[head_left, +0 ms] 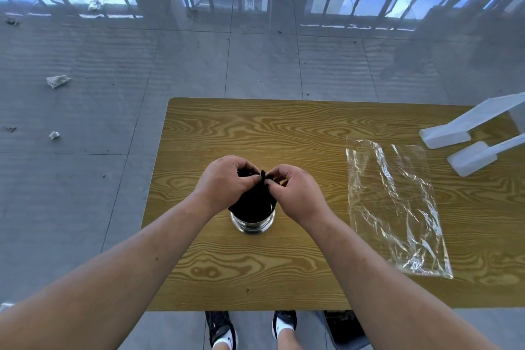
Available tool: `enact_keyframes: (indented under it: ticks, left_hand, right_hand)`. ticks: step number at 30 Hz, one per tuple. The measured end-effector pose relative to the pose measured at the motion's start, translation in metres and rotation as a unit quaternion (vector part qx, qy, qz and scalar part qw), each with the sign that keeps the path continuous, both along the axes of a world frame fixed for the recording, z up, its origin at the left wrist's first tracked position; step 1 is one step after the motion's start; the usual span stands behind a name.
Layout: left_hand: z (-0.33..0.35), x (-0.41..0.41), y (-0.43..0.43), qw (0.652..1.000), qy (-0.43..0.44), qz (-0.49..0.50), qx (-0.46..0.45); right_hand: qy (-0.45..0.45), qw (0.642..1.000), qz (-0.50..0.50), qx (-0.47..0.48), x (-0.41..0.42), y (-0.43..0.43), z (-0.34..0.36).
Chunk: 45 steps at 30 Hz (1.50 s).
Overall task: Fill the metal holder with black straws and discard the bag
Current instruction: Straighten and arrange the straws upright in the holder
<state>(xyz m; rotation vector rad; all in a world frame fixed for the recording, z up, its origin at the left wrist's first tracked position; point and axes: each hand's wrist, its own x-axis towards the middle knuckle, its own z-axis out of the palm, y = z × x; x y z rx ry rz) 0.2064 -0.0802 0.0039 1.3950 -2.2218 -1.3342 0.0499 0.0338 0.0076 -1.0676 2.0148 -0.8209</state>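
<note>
Round shiny metal holder (252, 225) stood upright on the wood-grain tabletop (255, 128), roughly mid-table, nearer the person's edge. Bundle of black straws (252, 203) sat in it, filling the mouth and sticking up above the rim. Only the lower band and base of the holder showed; the rest was behind straws and hands.

Left hand (223, 183) was curled around the straw tops from the left side, fingers bent over them. Right hand (297, 193) came in from the right, thumb and fingertips pinching a few straw ends at the top of the bundle. The two hands were nearly touching above the holder. Both were holding straws, neither was open.

Clear crinkled plastic bag (397, 207) lay flat on the tabletop, to the right of the holder and well apart from it, nothing gripping it. Contents: couldn't tell, looked see-through down to the wood.

Two white plastic feet of a stand (444, 138) rested on the tabletop's far right corner, just beyond the bag.

Grey tiled floor (113, 65) had crumpled white paper scraps (58, 81) off to the left. The person's black-and-white shoes (223, 331) showed under the near table edge.
</note>
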Motion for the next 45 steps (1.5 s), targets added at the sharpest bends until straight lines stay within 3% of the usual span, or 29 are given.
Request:
enact_keyframes:
  ticks: [8,14,20,31,39,42,45]
  left_hand:
    - [0.001,0.004,-0.002,1.000,0.008,0.007,0.022]
    - [0.003,0.001,0.000,1.000,-0.001,0.000,0.006]
    - [0.008,0.003,-0.002,1.000,-0.006,-0.009,-0.013]
    - [0.040,0.000,-0.008,0.987,-0.041,-0.067,-0.138]
    - [0.039,0.000,-0.003,0.984,-0.029,-0.084,-0.156]
    - [0.043,-0.001,-0.003,0.992,0.030,-0.049,-0.112]
    - [0.056,-0.006,-0.003,0.988,0.148,0.012,0.036]
  right_hand:
    - [-0.065,0.998,-0.016,0.002,0.001,-0.005,-0.001]
    - [-0.014,1.000,0.005,-0.006,0.006,-0.009,0.002]
    - [-0.032,0.999,0.004,-0.003,0.001,-0.011,0.005]
    - [0.029,0.998,0.058,-0.009,-0.015,-0.018,0.038]
    - [0.057,0.996,0.068,-0.005,-0.014,-0.013,0.033]
    - [-0.032,0.997,0.029,-0.067,-0.016,-0.010,0.037]
    - [-0.173,0.977,-0.015,-0.121,-0.017,-0.012,0.050]
